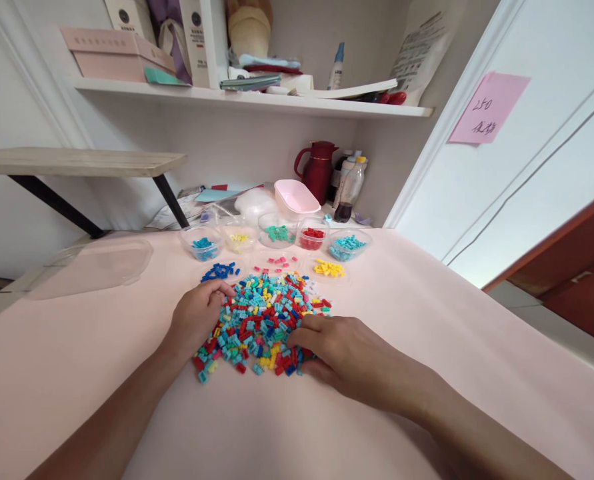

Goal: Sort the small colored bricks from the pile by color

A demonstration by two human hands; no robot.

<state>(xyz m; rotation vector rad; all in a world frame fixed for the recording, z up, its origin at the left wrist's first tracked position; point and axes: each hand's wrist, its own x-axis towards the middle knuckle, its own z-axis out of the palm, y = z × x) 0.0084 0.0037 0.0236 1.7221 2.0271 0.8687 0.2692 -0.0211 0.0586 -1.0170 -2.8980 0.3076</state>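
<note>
A heap of small toy building bricks [261,320] in teal, red, blue, yellow, green and pink lies in front of me. At its left edge rests my left hand [199,313], fingers curled in and thumb tucked against them; what they hold, if anything, is hidden. My right hand [341,350] reaches into the heap's right side, its thumb apart from the fingers, fingertips touching bricks. Behind the heap stand clear tubs of sorted bricks: blue bricks [204,248], pale yellow bricks [238,240], green bricks [279,233], red bricks [312,238] and light blue bricks [347,247].
Nearer are dark blue bricks [219,271], pink bricks [277,264] and yellow bricks [329,268]. A clear plastic lid [94,263] lies left. Behind stand a pink bowl [297,197], a dark red jug [321,167] and bottles [351,190], below a white shelf [257,100].
</note>
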